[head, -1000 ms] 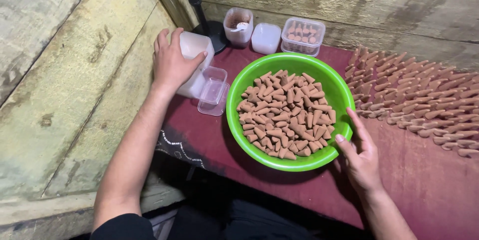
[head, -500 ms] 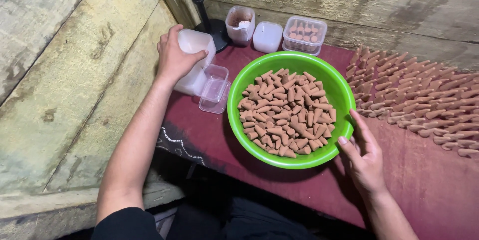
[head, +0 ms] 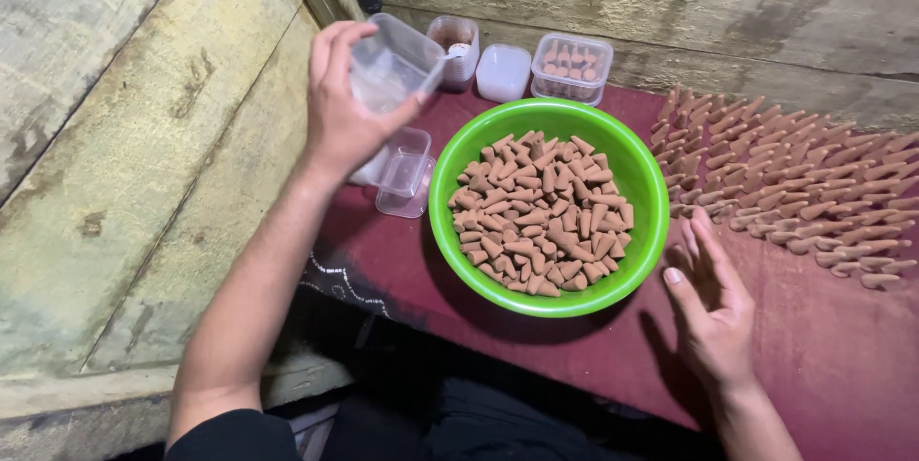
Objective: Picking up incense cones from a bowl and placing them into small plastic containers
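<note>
Clear plastic tub (head: pixel 394 67), empty and square, is lifted off the counter (head: pixel 842 346) in the left hand (head: pixel 340 121), fingers curled around its side, tilted above two more empty tubs (head: pixel 404 172). Just right of it sits a green bowl (head: pixel 643 231) heaped with brown cone-shaped pieces (head: pixel 541 212). The right hand (head: pixel 713 303) hovers open by the bowl's rim, fingers spread, holding nothing. Loose cones (head: pixel 814 183) cover the dark red cloth at right; small lidded tubs (head: pixel 571 67) stand by the wall. The grip looks light, so the tub could slip and knock the tubs below.
</note>
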